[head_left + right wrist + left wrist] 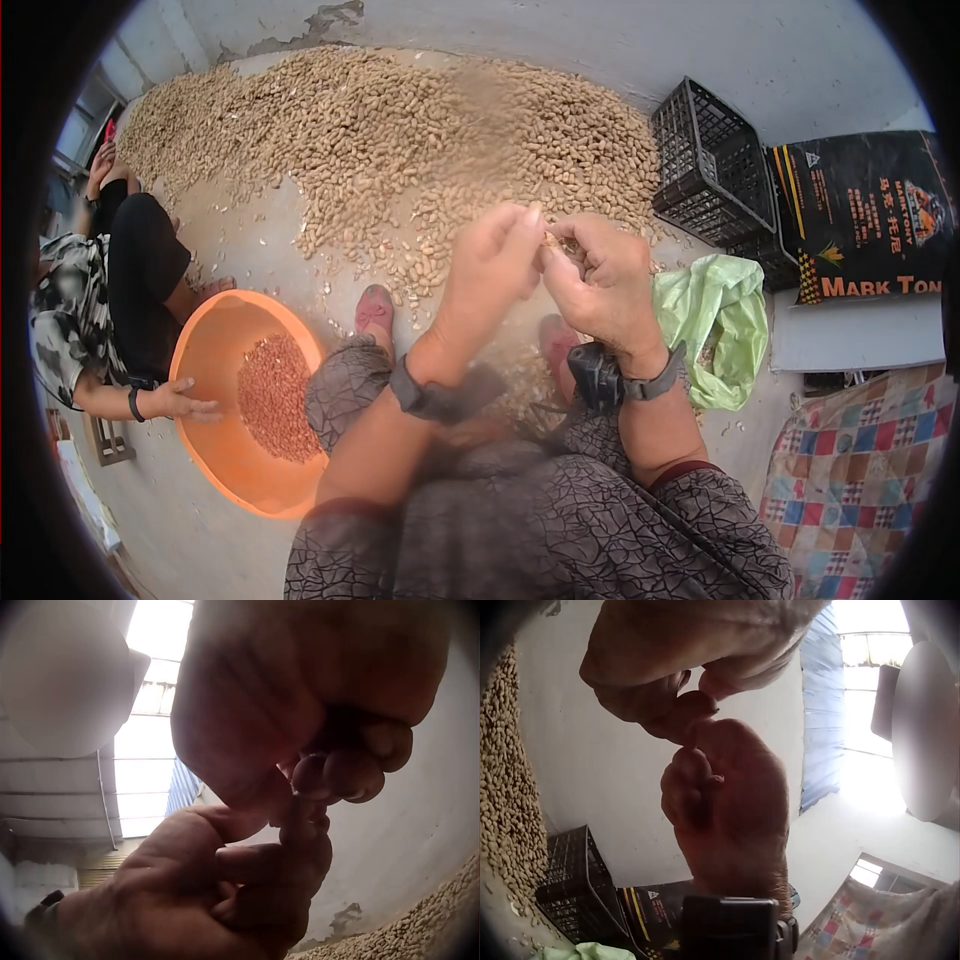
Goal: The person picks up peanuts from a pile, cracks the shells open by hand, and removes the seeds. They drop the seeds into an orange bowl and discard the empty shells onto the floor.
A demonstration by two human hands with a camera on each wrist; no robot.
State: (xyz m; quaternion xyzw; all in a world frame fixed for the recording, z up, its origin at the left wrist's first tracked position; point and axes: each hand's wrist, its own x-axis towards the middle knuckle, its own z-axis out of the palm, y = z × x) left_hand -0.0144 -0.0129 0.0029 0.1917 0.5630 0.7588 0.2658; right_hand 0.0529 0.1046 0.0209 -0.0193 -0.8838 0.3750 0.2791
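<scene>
Our grip is narrow: left hand (487,275) and right hand (610,280) pinch a peanut (550,239) between them, right of the bowl (215,350). Squeezing unevenly, we could let it slip to the floor (170,485).

Peanuts (370,140) = pale tan/beige. Kernels (275,400) pinkish-red, tub (203,430) bright orange. Bag (708,310) lt green. Crate (690,175) blk. Sack (850,225) blk w/ yel. stripes, yel. dotted patt. nr bottom corner, orange lettering. Quilt (850,480) = patchwork: red, blue, wht & brn squares, some chequered. Wearer's clothes (500,520): gry-brn w/ blk crackle-line patt., dk red cuff (688,470). Shoes (374,308) dusty pink. Other person's top (60,330) blk/wht/gry blotches, trousers (145,260) plain blk. Wristbands (655,378) dk gry. Wall (560,30) pale gry; sheet (823,712) in L wrist view blue.
</scene>
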